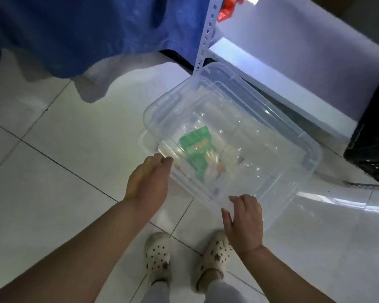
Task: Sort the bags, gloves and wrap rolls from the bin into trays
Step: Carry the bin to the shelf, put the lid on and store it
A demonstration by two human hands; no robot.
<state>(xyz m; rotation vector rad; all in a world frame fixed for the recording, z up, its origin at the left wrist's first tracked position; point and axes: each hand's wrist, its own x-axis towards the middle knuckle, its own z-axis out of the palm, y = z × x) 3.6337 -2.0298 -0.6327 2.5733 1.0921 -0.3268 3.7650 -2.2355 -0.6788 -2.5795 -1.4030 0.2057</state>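
A clear plastic bin [271, 119] sits on the white tiled floor in front of my feet. A green packet [197, 147] lies flat on its bottom, with some pale items beside it that I cannot make out. My left hand [148, 180] reaches to the bin's near-left corner, fingertips at the rim. My right hand [244, 219] hovers at the near rim with its fingers spread. Neither hand holds anything.
A blue cloth [74, 29] hangs down at the upper left. A white perforated shelf post [207, 33] stands behind the bin, with a white shelf board [293, 68] to its right. A black crate [372, 136] sits at the right edge.
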